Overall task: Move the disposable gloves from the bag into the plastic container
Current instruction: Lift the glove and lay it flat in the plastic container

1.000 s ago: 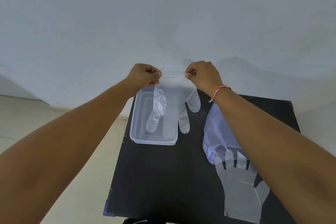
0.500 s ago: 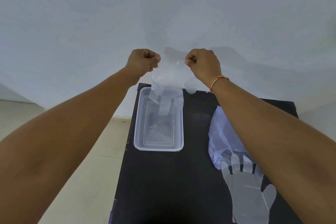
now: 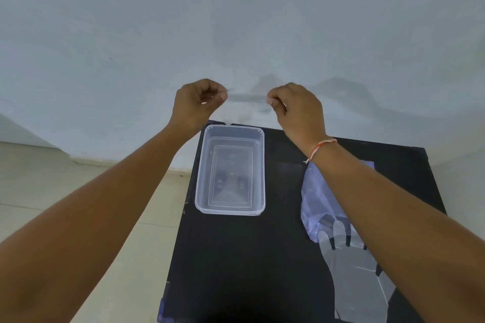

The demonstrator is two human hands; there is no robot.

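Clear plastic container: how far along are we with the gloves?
Done: I cannot tell whether the clear rectangular container holds a glove. In hand: left hand and right hand pinch a stretched clear glove above it. Left: a flat clear glove at the bluish plastic bag on the black table.

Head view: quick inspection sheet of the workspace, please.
Surface: black table, matte.
Job's things: clear plastic container open, looks empty; bag beside it; flat glove near the bag's mouth; a near-invisible glove stretched between both hands.
Clutter: nothing seen.
Grippers: left hand and right hand pinched shut, raised beyond the container.
Cables: nothing seen.
Surroundings: pale wall, tiled floor.
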